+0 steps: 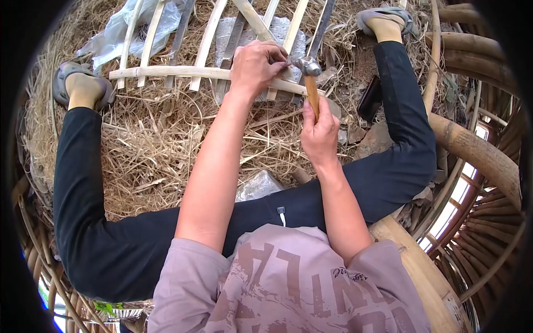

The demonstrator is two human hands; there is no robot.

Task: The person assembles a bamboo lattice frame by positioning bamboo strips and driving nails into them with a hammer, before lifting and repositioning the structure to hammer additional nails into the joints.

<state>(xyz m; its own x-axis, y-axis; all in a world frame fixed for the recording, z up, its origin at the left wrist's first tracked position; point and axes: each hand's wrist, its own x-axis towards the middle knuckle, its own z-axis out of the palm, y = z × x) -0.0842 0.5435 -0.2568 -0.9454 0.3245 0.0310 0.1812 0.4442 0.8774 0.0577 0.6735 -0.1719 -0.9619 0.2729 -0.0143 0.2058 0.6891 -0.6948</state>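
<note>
My right hand is wrapped round the wooden handle of a hammer, whose metal head lies just right of my left fingertips. On the bamboo slat lattice rests my left hand, with thumb and fingers pinched together near the crossing of a long cross slat and the upright slats. What the pinch holds is too small to make out. Under that part of the lattice lies a pale stone slab.
Dry straw and shavings cover the ground. A clear plastic bag lies at upper left. A dark object sits beside my right shin. Another pale block is near my thighs. Thick bamboo poles stand at right.
</note>
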